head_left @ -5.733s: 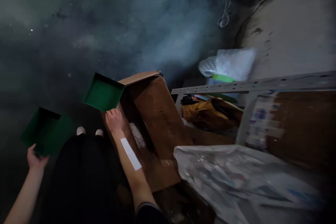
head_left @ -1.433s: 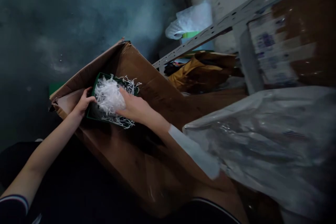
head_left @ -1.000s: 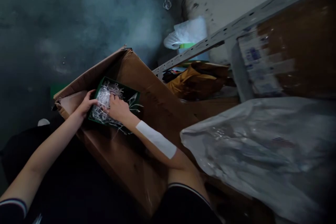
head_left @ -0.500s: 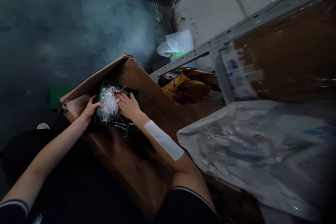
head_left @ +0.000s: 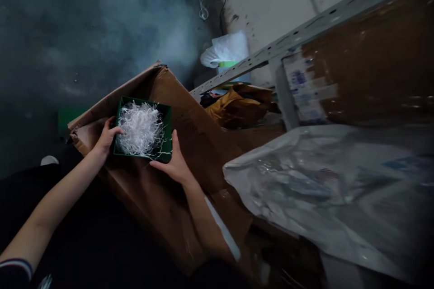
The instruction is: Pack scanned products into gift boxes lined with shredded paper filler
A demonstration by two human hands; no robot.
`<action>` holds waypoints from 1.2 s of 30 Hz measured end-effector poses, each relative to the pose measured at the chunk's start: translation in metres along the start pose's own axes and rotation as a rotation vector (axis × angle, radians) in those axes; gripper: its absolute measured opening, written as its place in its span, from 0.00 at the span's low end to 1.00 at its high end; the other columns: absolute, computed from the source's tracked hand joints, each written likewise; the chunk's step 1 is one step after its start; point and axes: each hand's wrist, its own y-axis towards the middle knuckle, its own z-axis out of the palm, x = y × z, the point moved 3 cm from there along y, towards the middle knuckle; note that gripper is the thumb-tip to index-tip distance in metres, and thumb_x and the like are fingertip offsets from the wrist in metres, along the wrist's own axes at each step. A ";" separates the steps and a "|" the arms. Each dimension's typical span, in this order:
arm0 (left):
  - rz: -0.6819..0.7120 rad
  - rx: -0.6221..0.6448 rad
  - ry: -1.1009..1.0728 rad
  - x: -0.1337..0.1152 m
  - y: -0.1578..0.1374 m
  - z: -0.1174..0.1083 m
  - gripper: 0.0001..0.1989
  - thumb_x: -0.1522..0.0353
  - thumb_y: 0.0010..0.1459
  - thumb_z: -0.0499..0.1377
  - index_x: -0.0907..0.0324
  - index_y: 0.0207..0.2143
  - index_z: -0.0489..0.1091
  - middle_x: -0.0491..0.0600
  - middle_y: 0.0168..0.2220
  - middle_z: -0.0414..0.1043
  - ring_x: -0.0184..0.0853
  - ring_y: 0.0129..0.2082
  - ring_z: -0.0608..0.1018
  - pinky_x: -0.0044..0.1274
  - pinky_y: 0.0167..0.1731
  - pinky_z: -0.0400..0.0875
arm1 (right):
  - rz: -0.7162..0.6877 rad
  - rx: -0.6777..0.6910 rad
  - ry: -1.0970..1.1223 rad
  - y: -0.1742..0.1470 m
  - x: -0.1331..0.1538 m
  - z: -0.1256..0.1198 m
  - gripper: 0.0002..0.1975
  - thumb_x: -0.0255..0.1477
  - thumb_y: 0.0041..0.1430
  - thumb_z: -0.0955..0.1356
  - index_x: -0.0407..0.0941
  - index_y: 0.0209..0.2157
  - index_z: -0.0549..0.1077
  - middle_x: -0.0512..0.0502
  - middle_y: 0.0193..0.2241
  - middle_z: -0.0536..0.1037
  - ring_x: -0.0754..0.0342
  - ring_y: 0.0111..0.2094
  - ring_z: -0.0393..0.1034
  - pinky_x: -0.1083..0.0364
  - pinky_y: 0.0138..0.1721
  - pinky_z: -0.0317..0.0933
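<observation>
A green open-topped box [head_left: 167,119] holds a heap of white shredded paper [head_left: 140,128], with loose strands trailing toward its near right corner. My left hand [head_left: 106,137] grips the box by its left wall, thumb over the rim. My right hand [head_left: 174,162] is around the near right corner, the thumb along the near side and the fingers along the right wall. Both hands and the box are above a large open brown carton [head_left: 190,119]. A white patch [head_left: 222,230] is on my right forearm.
A metal shelf frame [head_left: 267,52] runs along the right, with a taped carton [head_left: 369,58] and a big translucent plastic bag [head_left: 305,180]. Mustard-coloured cloth [head_left: 233,106] lies near the carton. Another green box [head_left: 69,119] is on the floor [head_left: 74,31] at the left.
My right hand has come out of the shredded paper and moved to the box's near right corner. The paper now sits fluffed higher and wider. The view has shifted slightly.
</observation>
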 end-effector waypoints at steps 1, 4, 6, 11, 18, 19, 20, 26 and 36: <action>0.008 -0.006 0.000 -0.001 -0.001 0.002 0.41 0.67 0.30 0.68 0.54 0.54 0.72 0.48 0.46 0.76 0.44 0.49 0.76 0.30 0.49 0.70 | 0.041 -0.044 0.023 0.001 -0.001 0.011 0.67 0.41 0.57 0.80 0.41 0.82 0.37 0.24 0.79 0.52 0.38 0.79 0.53 0.37 0.75 0.58; 0.020 -0.034 -0.004 -0.004 -0.005 0.007 0.43 0.67 0.28 0.68 0.55 0.55 0.71 0.48 0.46 0.75 0.43 0.49 0.75 0.29 0.48 0.68 | 0.115 -0.126 0.074 -0.006 0.000 0.027 0.43 0.29 0.61 0.73 0.40 0.76 0.63 0.30 0.70 0.72 0.41 0.71 0.68 0.40 0.74 0.63; 0.019 -0.013 -0.006 -0.007 -0.008 0.012 0.45 0.68 0.27 0.69 0.56 0.55 0.70 0.49 0.47 0.75 0.44 0.50 0.75 0.29 0.49 0.68 | 0.104 -0.172 0.073 -0.017 0.000 0.021 0.35 0.24 0.61 0.68 0.40 0.70 0.72 0.34 0.63 0.79 0.43 0.65 0.75 0.42 0.69 0.69; 0.016 0.019 -0.012 -0.012 -0.008 0.016 0.43 0.68 0.26 0.68 0.57 0.53 0.69 0.49 0.47 0.75 0.44 0.51 0.74 0.28 0.49 0.67 | -0.028 -0.320 -0.061 -0.045 0.016 -0.019 0.24 0.24 0.67 0.65 0.43 0.59 0.83 0.40 0.41 0.86 0.47 0.40 0.83 0.47 0.45 0.80; 0.105 -0.019 0.042 -0.012 -0.005 0.014 0.45 0.68 0.27 0.69 0.54 0.55 0.68 0.49 0.48 0.75 0.44 0.51 0.74 0.29 0.52 0.67 | -0.283 -0.548 -0.053 -0.010 0.062 -0.063 0.12 0.32 0.73 0.70 0.46 0.48 0.87 0.41 0.45 0.87 0.47 0.45 0.84 0.48 0.49 0.81; 0.109 -0.008 0.046 -0.011 -0.005 0.014 0.44 0.68 0.27 0.69 0.54 0.55 0.69 0.49 0.49 0.75 0.45 0.52 0.74 0.30 0.52 0.68 | -0.282 -0.384 -0.113 0.002 0.067 -0.061 0.14 0.33 0.74 0.69 0.47 0.52 0.86 0.40 0.51 0.86 0.46 0.48 0.84 0.47 0.51 0.81; 0.108 0.002 0.048 -0.009 -0.004 0.014 0.44 0.68 0.28 0.69 0.54 0.55 0.69 0.49 0.49 0.75 0.45 0.52 0.74 0.30 0.52 0.68 | -0.268 -0.207 -0.197 0.012 0.073 -0.058 0.15 0.32 0.73 0.69 0.48 0.55 0.85 0.40 0.58 0.83 0.44 0.52 0.83 0.45 0.53 0.80; 0.099 0.047 0.055 -0.006 -0.001 0.012 0.43 0.68 0.30 0.68 0.53 0.56 0.72 0.49 0.49 0.78 0.49 0.55 0.77 0.34 0.55 0.72 | -0.291 -0.084 -0.531 0.056 0.116 -0.041 0.21 0.25 0.77 0.60 0.45 0.55 0.83 0.39 0.62 0.80 0.45 0.62 0.75 0.46 0.65 0.70; -0.076 -0.017 -0.002 -0.004 -0.005 0.006 0.38 0.68 0.31 0.67 0.57 0.52 0.73 0.47 0.41 0.79 0.47 0.50 0.80 0.32 0.47 0.76 | -0.282 -0.122 -0.522 0.027 0.075 -0.033 0.18 0.31 0.72 0.69 0.43 0.58 0.80 0.34 0.59 0.81 0.40 0.61 0.75 0.43 0.64 0.69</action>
